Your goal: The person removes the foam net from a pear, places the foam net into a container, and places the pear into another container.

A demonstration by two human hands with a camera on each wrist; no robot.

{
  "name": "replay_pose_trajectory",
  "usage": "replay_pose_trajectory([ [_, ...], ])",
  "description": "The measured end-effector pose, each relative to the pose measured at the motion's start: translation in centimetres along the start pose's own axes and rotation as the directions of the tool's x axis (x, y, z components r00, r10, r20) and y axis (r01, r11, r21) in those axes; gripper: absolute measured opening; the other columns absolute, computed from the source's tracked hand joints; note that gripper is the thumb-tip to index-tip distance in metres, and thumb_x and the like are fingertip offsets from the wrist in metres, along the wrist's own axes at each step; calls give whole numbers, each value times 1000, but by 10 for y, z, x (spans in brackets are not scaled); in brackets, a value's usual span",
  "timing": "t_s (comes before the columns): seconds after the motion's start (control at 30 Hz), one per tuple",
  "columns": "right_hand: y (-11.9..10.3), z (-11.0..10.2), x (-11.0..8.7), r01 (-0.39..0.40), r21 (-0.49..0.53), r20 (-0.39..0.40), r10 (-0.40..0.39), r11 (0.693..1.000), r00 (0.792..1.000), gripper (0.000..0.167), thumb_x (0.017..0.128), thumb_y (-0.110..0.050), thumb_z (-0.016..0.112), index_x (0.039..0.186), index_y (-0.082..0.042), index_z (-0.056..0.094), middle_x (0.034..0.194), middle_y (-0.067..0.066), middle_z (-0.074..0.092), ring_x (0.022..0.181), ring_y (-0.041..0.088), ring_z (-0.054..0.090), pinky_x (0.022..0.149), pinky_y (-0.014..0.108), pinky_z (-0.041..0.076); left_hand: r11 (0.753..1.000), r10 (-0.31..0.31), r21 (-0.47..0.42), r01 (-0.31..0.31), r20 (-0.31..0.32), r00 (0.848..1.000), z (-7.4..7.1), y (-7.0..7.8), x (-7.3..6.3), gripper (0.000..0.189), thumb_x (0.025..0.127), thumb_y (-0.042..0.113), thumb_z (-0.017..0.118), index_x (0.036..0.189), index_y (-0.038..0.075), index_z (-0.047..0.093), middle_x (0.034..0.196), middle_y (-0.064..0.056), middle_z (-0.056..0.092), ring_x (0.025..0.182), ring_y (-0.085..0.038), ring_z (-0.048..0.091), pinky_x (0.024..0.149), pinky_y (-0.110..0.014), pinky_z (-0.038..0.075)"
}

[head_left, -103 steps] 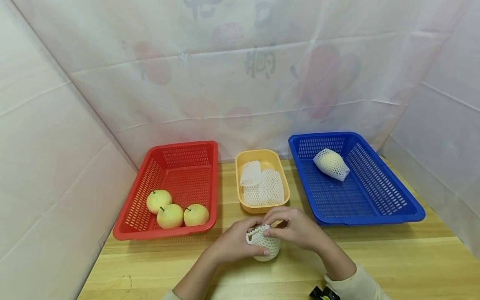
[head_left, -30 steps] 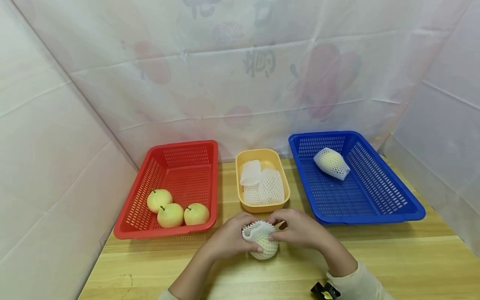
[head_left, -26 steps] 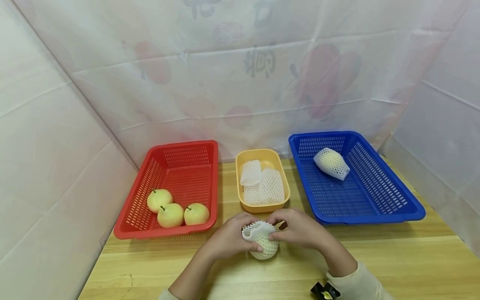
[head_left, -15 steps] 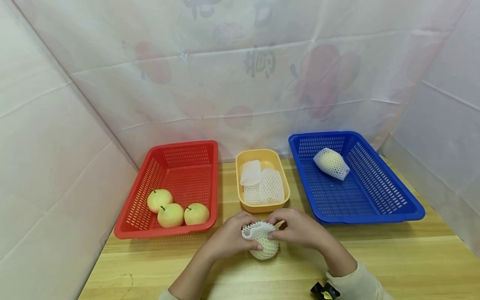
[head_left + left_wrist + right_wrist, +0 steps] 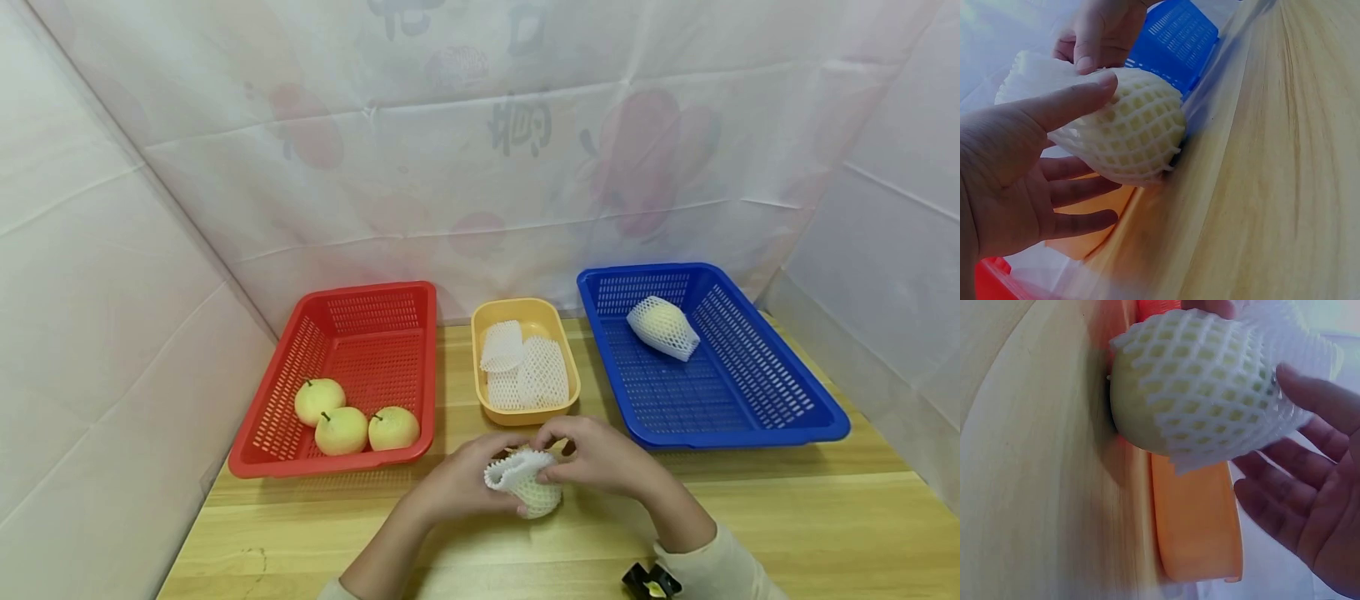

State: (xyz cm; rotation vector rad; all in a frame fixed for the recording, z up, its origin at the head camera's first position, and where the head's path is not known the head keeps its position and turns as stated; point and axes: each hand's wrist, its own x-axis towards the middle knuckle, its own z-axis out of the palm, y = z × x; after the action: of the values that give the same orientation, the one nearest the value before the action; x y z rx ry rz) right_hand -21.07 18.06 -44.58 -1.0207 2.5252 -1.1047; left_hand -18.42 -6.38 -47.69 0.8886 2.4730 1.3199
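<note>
In front of the yellow tray, a pear [image 5: 1135, 412] sits inside a white foam net sleeve [image 5: 517, 471], its rounded end bare in the right wrist view. The sleeve's frilled opening faces up and left in the head view. My left hand [image 5: 465, 483] holds the covered pear from the left, thumb across the net and the other fingers stretched out behind. From the right, my right hand [image 5: 600, 454] pinches the sleeve near its opening with the thumb and fingers. The pear's stem end is hidden by the net.
A red basket [image 5: 427, 375] at left holds 3 bare pears [image 5: 341, 431]. Behind the hands stands a yellow tray [image 5: 536, 310] with several flat foam nets [image 5: 543, 372]. At right, a blue basket [image 5: 720, 417] contains one netted pear [image 5: 663, 325]. White cloth [image 5: 480, 167] hangs behind.
The right fingers have moved from over the sleeve's gathered rim to its right side. The rim now stands wider and folded out, and the netted pear has just tipped slightly to the left.
</note>
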Motion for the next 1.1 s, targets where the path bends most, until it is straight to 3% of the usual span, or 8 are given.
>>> replay_pose_trajectory([
  [0.13, 0, 0, 0, -17, -23, 71, 19, 1000, 997, 44, 77, -33, 84, 115, -28, 62, 116, -13, 64, 111, 15, 60, 92, 45, 54, 1000, 29, 11, -29, -27, 999, 0, -1, 0, 75, 71, 26, 89, 138, 27, 55, 128, 11, 62, 110, -7, 58, 95, -27, 49],
  [0.27, 0, 1, 0, -2, -42, 104, 7, 999, 995, 55, 75, -28, 85, 124, -24, 61, 122, -11, 63, 114, 13, 59, 97, 42, 51, 999, 24, 48, -21, -46, 999, 0, 1, 0, 72, 71, 24, 89, 136, 25, 58, 126, 11, 63, 108, -7, 59, 94, -28, 50],
  [0.63, 0, 1, 0, -4, -118, 60, 11, 993, 998, 39, 77, -32, 83, 111, -32, 65, 112, -21, 63, 107, 8, 60, 91, 37, 53, 997, 2, 83, 3, -69, 998, -3, 6, -1, 60, 74, 28, 87, 129, 24, 63, 121, 10, 66, 105, -7, 60, 90, -25, 51],
  [0.9, 0, 1, 1, 25, -62, 24, -23, 998, 999, 30, 79, -27, 82, 102, -35, 66, 107, -19, 65, 99, 5, 61, 82, 36, 56, 998, -5, 60, 10, -92, 996, -5, 7, -1, 53, 76, 30, 86, 124, 25, 65, 118, 10, 66, 105, -8, 61, 91, -27, 51],
  [1.1, -1, 1, 0, 16, 19, -3, -16, 1000, 1000, 24, 81, -26, 81, 98, -35, 67, 98, -18, 66, 90, 4, 62, 72, 28, 55, 1000, -26, 8, 27, -104, 994, -6, 9, 0, 47, 77, 27, 85, 120, 26, 67, 112, 12, 67, 101, -5, 62, 88, -26, 52],
])
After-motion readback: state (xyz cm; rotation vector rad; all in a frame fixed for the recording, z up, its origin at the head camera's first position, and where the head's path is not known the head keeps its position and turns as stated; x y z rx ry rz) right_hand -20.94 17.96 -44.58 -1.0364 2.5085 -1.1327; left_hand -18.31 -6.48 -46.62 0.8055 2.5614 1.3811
